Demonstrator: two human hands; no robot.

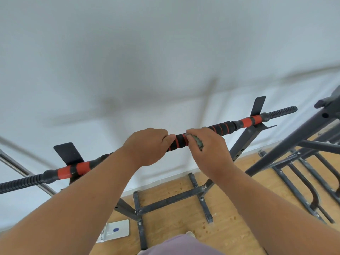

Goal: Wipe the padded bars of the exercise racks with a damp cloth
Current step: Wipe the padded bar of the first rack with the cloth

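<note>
Mid-wipe on the padded bar, both my hands up on its middle stretch.

My right hand (207, 150) has its fingers curled over the bar with a wad of grey-green cloth (198, 141) pinched under them against the foam; my left hand (147, 146) is wrapped tight round the padded bar (179, 141) just beside it, a short band of black-and-red padding showing between the two. I judge this is the wiping step on the centre grip, with my left steadying. Outward from my right fingers the bar runs past more spiral padding to a red collar (251, 120) resting on the rack (239, 144); outward from my left it reaches the other red collar (73, 169). Next I'd slide the cloth toward the right collar, keeping the bar from rolling in its rests.
</note>
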